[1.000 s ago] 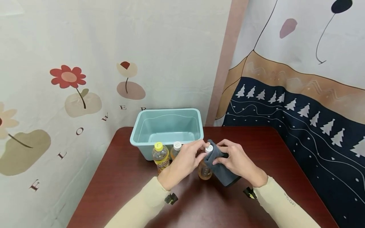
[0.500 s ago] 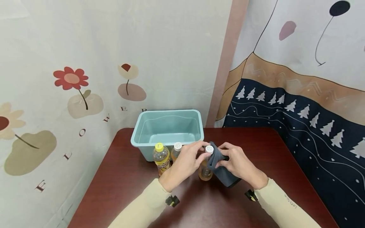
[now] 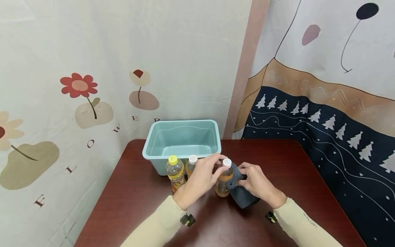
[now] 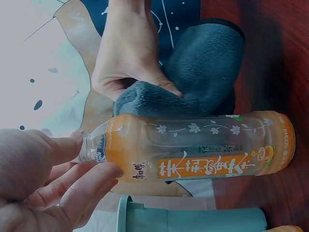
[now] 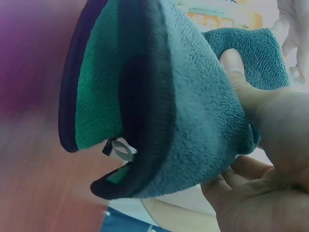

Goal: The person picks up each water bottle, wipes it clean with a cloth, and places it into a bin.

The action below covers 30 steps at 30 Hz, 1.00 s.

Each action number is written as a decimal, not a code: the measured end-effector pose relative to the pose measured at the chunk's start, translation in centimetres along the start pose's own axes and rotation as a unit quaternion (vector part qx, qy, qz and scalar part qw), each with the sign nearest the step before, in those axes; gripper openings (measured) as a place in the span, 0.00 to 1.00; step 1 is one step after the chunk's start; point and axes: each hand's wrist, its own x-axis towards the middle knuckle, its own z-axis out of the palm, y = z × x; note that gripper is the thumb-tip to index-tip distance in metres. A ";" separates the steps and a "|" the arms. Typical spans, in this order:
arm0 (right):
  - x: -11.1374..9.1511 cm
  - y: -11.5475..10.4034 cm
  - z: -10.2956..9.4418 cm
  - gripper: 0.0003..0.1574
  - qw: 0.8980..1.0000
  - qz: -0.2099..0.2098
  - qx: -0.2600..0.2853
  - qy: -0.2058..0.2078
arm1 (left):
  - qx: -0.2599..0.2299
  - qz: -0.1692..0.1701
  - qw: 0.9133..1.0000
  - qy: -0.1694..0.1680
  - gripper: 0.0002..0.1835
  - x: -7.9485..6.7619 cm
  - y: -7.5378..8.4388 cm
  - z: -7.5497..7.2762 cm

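Observation:
A clear plastic tea bottle (image 3: 223, 188) with a white cap and orange label stands upright on the table. My left hand (image 3: 199, 176) pinches it at the neck, just under the cap, with thumb and fingers, as the left wrist view shows. My right hand (image 3: 257, 181) grips a dark grey-blue cloth (image 3: 242, 197) with black edging, and its folded top lies against the bottle's right side. In the right wrist view the cloth (image 5: 193, 111) hangs in a loose fold between thumb and fingers, its lower part hanging down over the table.
A light blue plastic bin (image 3: 154, 158) stands at the back of the dark red table (image 3: 262, 151). In front of it are a yellow-capped bottle (image 3: 175, 171) and another white-capped bottle (image 3: 190, 164), partly hidden by my left hand. Printed curtains (image 3: 191, 68) hang behind.
My right hand has drawn the cloth down from the bottle's neck to its right side, so more of the bottle shows. The left hand keeps its hold near the cap.

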 end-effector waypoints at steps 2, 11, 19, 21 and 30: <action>-0.1 0.2 0.3 0.14 1.000 0.002 -0.006 -0.005 | 0.000 0.004 1.000 0.005 0.13 -0.1 0.1 0.0; -0.2 1.0 2.1 0.10 0.998 0.023 -0.007 -0.049 | -0.006 -0.001 1.000 0.007 0.14 -0.1 0.2 0.0; -0.5 2.5 4.1 0.09 0.995 0.008 -0.015 -0.095 | -0.005 -0.003 1.000 0.012 0.14 -0.3 0.1 0.2; -0.5 2.9 4.5 0.10 0.995 0.000 -0.017 -0.100 | -0.005 -0.001 1.000 0.014 0.14 -0.3 0.1 0.2; -0.5 3.1 4.6 0.11 0.994 0.007 -0.014 -0.104 | -0.001 -0.015 1.000 -0.002 0.15 -0.2 0.0 0.2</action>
